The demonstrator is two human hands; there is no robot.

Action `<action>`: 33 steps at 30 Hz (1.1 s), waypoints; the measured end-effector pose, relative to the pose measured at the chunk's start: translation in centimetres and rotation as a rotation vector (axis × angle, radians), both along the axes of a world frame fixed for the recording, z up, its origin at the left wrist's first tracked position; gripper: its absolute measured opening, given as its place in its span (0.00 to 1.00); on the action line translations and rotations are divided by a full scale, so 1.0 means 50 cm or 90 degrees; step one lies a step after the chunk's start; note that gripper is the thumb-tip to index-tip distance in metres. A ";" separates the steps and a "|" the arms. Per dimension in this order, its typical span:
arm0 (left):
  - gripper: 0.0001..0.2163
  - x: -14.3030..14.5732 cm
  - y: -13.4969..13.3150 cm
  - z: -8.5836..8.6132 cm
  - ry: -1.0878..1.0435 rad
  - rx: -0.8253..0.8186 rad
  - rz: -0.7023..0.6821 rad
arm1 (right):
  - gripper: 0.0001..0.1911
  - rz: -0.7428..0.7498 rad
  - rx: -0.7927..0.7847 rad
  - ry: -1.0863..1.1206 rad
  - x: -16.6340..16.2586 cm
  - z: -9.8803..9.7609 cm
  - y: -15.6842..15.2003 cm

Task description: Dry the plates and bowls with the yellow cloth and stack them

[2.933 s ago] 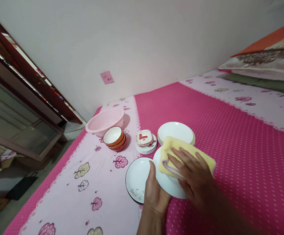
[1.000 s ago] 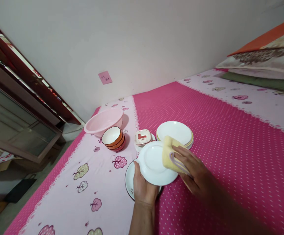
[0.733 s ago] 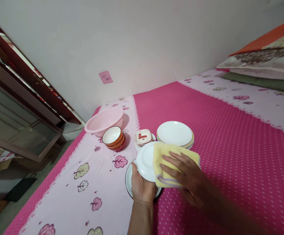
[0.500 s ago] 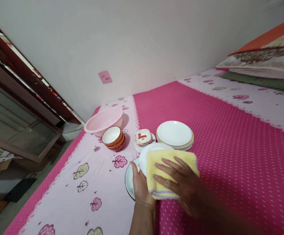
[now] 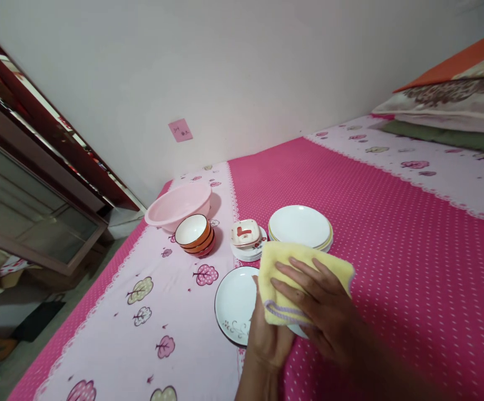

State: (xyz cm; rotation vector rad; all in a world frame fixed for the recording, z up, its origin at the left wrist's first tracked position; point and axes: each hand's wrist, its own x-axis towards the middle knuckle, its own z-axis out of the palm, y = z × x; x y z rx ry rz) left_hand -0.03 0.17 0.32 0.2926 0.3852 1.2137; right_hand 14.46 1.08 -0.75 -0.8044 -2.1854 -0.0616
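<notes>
My right hand [image 5: 317,292] presses a yellow cloth [image 5: 269,262] with a purple stitched edge, its fingers laid over the top. Beneath the cloth is a white plate [image 5: 297,331]; only a sliver of its rim shows at the bottom. My left hand [image 5: 267,334] holds that plate from the left and below, its fingers mostly hidden by the cloth. On the bed just left of this hand lies a dark-rimmed plate [image 5: 233,301] with a floral pattern. Behind the cloth stands a stack of white plates [image 5: 300,223].
Small square dishes [image 5: 245,233] rest on a stack of small plates [image 5: 248,256]. Left of them are stacked orange bowls [image 5: 194,234] beside a pink basin [image 5: 179,203]. Folded bedding [image 5: 454,106] lies at the far right, near the wall [image 5: 267,67].
Both hands have shifted right with the cloth and held plate. The held plate, visible before, is now almost fully covered, and more of the dark-rimmed plate shows.
</notes>
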 end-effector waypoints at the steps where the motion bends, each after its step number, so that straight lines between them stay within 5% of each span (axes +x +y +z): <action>1: 0.24 0.004 0.000 -0.005 0.018 0.003 0.012 | 0.29 -0.012 0.003 0.003 0.004 0.002 0.003; 10: 0.27 0.017 0.004 -0.019 0.064 0.024 -0.064 | 0.24 -0.103 -0.012 0.103 0.058 -0.017 0.049; 20: 0.30 -0.041 0.037 -0.020 0.008 -0.079 0.071 | 0.25 -0.060 -0.116 0.149 0.055 -0.048 0.055; 33: 0.33 -0.090 0.052 -0.034 -0.017 -0.104 0.171 | 0.31 0.025 -0.023 -0.085 0.008 -0.046 0.027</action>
